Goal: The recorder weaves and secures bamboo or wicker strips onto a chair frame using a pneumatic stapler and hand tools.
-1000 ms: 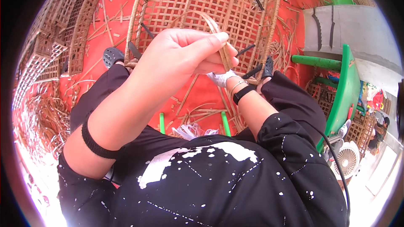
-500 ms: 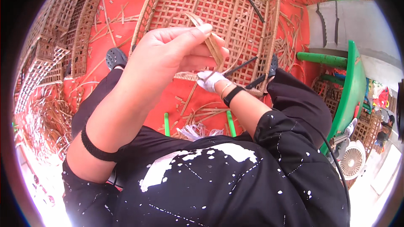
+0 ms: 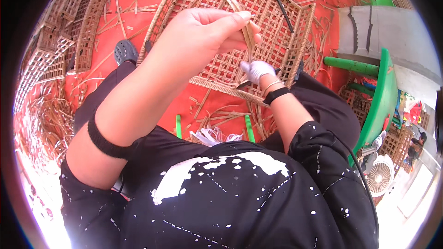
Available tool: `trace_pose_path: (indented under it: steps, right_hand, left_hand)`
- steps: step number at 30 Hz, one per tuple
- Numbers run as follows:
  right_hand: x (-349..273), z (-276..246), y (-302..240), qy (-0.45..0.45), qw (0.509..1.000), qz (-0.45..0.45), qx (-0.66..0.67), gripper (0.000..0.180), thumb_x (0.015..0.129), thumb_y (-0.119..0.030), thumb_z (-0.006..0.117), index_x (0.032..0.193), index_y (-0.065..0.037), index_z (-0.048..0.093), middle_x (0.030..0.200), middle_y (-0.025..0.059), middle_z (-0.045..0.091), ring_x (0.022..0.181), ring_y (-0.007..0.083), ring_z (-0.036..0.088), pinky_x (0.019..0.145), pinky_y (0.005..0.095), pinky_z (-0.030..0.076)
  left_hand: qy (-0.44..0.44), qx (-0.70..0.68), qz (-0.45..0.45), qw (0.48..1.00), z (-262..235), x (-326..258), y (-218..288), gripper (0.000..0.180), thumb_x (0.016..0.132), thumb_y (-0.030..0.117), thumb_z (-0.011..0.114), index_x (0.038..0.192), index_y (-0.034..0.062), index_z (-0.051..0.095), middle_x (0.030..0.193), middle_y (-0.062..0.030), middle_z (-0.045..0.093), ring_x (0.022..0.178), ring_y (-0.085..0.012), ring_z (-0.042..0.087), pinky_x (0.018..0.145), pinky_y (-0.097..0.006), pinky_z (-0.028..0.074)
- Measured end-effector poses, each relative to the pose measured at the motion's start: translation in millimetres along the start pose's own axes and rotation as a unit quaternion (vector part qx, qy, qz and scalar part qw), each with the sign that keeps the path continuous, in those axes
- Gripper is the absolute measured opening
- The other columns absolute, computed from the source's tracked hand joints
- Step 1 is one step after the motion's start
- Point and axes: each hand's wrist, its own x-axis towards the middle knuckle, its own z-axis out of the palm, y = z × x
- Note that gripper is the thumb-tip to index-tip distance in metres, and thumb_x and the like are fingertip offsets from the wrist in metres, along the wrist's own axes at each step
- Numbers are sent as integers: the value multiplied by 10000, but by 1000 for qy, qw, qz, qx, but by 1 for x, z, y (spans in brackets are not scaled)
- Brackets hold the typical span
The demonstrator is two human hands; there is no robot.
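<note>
While pinched in the closed left hand point(image 3: 207, 32), cane strip point(image 3: 247, 27) arching down to gloved right hand point(image 3: 256, 70), also gripping it

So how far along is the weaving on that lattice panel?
The woven lattice panel looks largely filled, with its rim bound. In hand: the left hand bends a cane strip while the gloved right hand works the near edge. Loose strips remain unused.

No label, sign or screen shows anywhere. The only likely packages are small colourful items, red and yellow, bunched at the right edge just beyond the green chair point(image 3: 383, 97); they are too small and blurred to tell apart.
</note>
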Motion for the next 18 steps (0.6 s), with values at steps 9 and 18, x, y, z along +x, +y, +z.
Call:
trace_pose_path:
  steps: [9,18]
  right_hand:
    - [18,11,72,96,886,167,422,553,914,-483,431,621,-40,585,533,82,575,401,181,519,422,324,407]
    - [-4,-66,39,217,887,52,404,622,854,-566,399,532,-106,666,515,90,619,585,197,650,705,355,498]
  left_hand:
    - [32,-13,-9,999,-6,10,-7,330,938,258,514,1194,53,552,1154,-78,623,1074,-195,600,938,-299,416]
    - [15,9,-44,999,-18,6,-2,363,955,277,460,1228,46,525,1197,-96,605,1120,-197,561,972,-315,392]
